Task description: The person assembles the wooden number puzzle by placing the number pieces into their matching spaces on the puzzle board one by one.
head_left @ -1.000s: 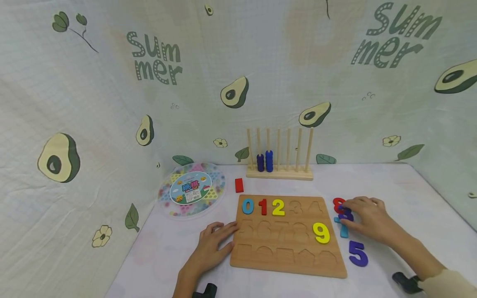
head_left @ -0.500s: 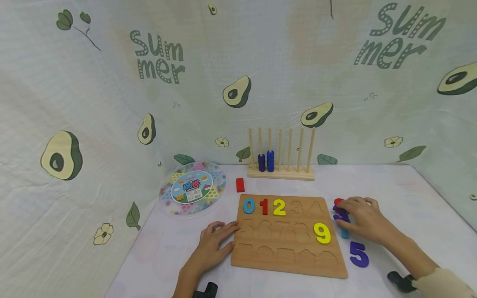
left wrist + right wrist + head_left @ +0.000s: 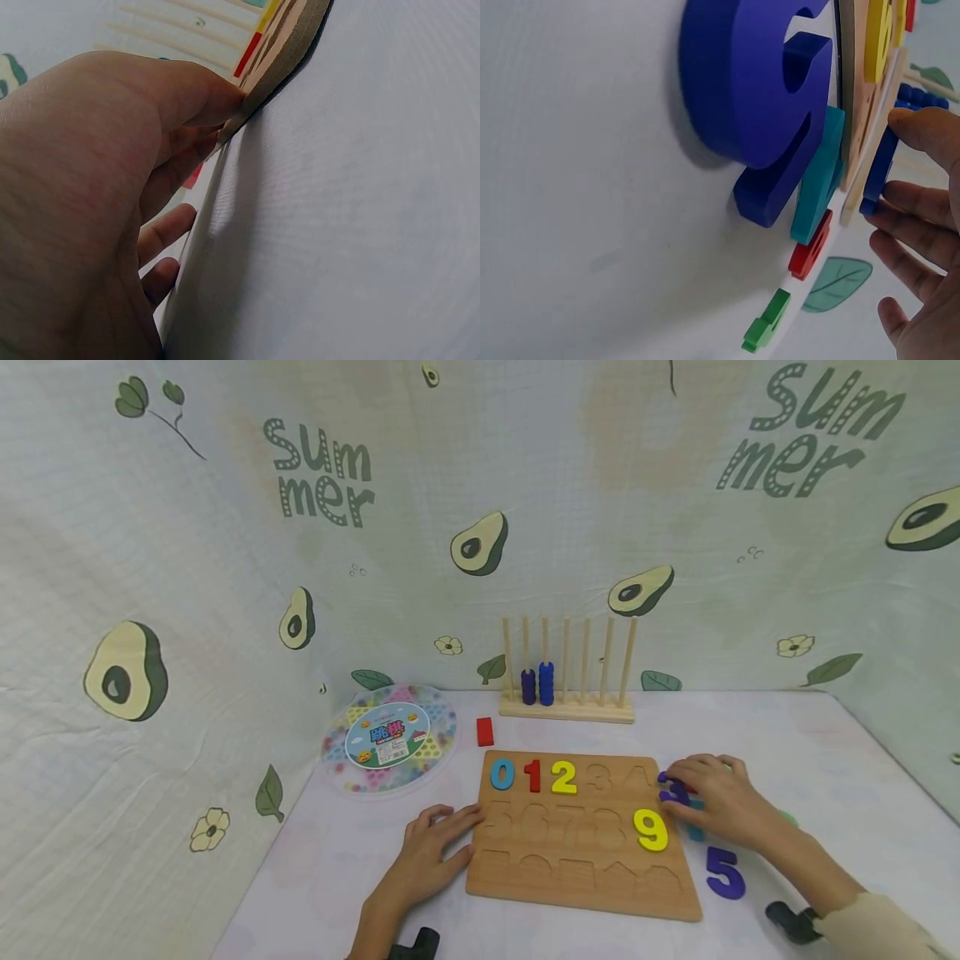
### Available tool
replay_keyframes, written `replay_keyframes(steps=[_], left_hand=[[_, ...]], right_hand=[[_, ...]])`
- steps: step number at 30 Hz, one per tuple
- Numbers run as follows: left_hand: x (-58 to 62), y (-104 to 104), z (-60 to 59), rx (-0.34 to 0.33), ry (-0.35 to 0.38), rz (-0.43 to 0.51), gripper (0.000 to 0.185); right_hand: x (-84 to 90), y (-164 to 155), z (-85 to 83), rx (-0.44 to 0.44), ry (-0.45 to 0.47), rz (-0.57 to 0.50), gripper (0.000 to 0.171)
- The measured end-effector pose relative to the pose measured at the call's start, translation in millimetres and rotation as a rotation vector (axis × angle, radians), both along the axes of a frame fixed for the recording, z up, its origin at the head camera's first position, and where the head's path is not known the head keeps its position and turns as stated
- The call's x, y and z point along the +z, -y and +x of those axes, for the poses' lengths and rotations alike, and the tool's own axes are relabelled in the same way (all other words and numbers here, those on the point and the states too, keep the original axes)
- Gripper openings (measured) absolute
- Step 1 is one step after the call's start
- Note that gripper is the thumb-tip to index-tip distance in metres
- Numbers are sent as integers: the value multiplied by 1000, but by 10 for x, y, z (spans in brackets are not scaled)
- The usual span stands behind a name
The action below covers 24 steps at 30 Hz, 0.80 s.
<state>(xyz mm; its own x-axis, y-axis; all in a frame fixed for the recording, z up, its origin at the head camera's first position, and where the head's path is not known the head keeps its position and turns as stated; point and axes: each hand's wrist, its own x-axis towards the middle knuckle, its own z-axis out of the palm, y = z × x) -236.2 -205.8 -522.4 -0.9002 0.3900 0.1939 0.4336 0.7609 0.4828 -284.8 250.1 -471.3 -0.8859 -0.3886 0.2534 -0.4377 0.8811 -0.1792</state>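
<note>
My right hand pinches a purple number 3 between thumb and fingers, at the right edge of the wooden number board. In the right wrist view this 3 is seen edge-on, lifted off the table. On the board lie a blue 0, a red 1, a yellow 2 and a yellow 9; other recesses show bare wood. My left hand rests at the board's left edge, its fingertips touching it and its fingers loosely extended.
Right of the board lie a purple 5, a light-blue numeral, a red numeral and a green piece. Behind stand a peg rack with blue beads, a red block and a round game box.
My right hand has picked up the purple 3 from among the loose numerals and carried it left to the board's edge. My left hand stays in place.
</note>
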Motion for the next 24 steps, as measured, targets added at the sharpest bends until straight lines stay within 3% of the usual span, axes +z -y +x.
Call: replay_keyframes(steps=[10, 24], left_hand=[[-6, -3, -1, -9, -41, 3, 45], [12, -13, 4, -18, -36, 17, 46]], right_hand=[[-13, 55, -19, 11, 7, 19, 50], [-36, 153, -65, 24, 10, 24, 48]])
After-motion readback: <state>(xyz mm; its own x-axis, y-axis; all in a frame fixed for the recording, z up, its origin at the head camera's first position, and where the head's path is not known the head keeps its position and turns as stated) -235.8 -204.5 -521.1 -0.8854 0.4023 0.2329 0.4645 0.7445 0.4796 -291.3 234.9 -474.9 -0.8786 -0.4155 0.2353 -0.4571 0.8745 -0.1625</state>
